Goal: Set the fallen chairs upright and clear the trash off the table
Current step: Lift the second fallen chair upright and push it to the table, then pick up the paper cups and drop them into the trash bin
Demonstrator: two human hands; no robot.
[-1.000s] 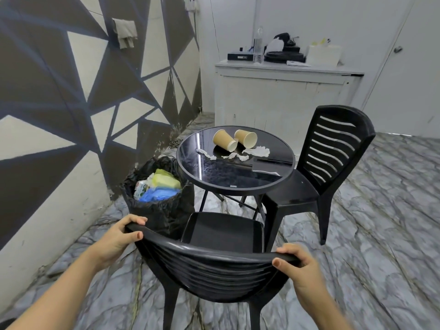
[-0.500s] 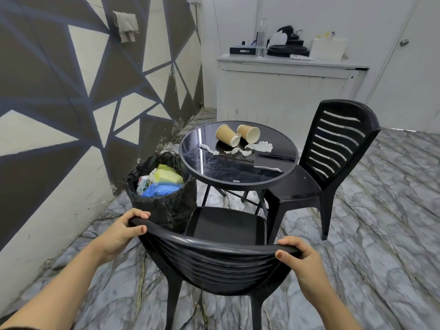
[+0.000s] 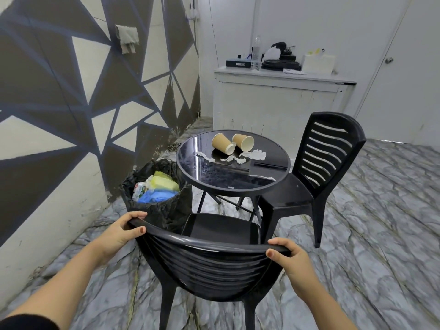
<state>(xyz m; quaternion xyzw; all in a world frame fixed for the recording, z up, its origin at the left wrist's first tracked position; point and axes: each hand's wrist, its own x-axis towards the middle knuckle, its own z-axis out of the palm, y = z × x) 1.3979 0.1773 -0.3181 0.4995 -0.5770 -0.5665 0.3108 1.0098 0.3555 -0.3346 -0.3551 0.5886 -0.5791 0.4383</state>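
Note:
A black plastic chair [image 3: 214, 263] stands upright right in front of me, its seat toward the round black glass table [image 3: 238, 182]. My left hand [image 3: 121, 231] grips the left end of its top rail, and my right hand [image 3: 289, 257] grips the right end. A second black chair [image 3: 328, 158] stands upright to the right of the table. On the tabletop lie two tipped brown paper cups [image 3: 222, 144] [image 3: 244, 141] and several torn white paper scraps [image 3: 253, 154].
A bin lined with a black bag [image 3: 157, 206], holding coloured trash, sits on the floor left of the table by the patterned wall. A white counter [image 3: 281, 98] with clutter stands behind the table. A white door [image 3: 404, 67] is at the back right.
My view has risen and pulled back slightly, so the table and chairs sit lower and farther off. Both hands keep their grip on the near chair's top rail.

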